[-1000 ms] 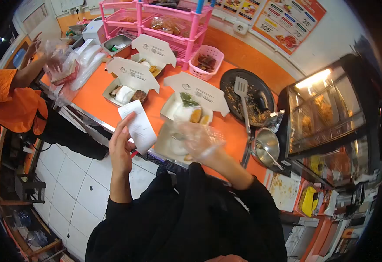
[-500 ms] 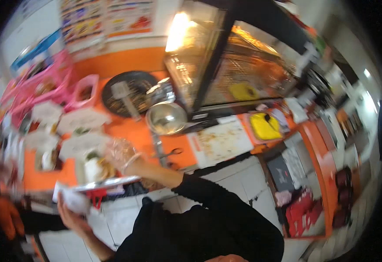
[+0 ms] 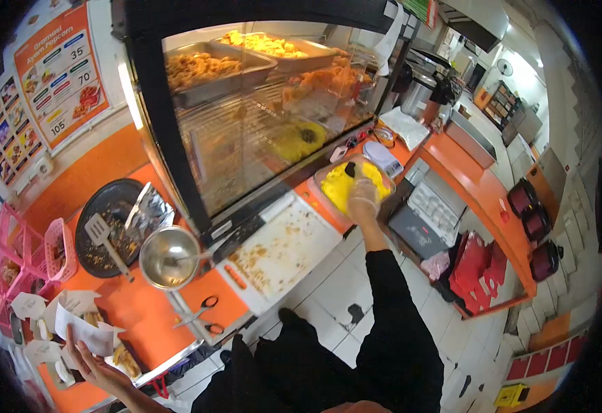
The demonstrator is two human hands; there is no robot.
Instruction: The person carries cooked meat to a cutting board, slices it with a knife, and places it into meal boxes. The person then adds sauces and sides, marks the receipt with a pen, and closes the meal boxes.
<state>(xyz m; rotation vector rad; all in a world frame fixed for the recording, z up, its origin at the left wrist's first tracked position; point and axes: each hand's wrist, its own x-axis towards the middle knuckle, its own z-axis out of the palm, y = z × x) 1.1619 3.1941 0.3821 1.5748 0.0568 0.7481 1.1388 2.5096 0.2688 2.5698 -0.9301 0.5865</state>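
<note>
My left hand, at the lower left, holds a piece of white paper above open white paper food boxes. The paper partly hides the boxes. My right hand, in a clear plastic glove, reaches over a tray of bright yellow material. A dark object lies on the yellow material at my fingertips. Blur on the glove keeps me from telling whether the fingers grip it.
A glass warming case holds trays of fried food. Along the orange counter lie a stained cutting board, scissors, a steel bowl and a black pan with a spatula. Pink baskets stand at left.
The view has swung right. My right hand has moved from the food box at left to the yellow tray. My left hand has lifted the white paper up over the boxes.
</note>
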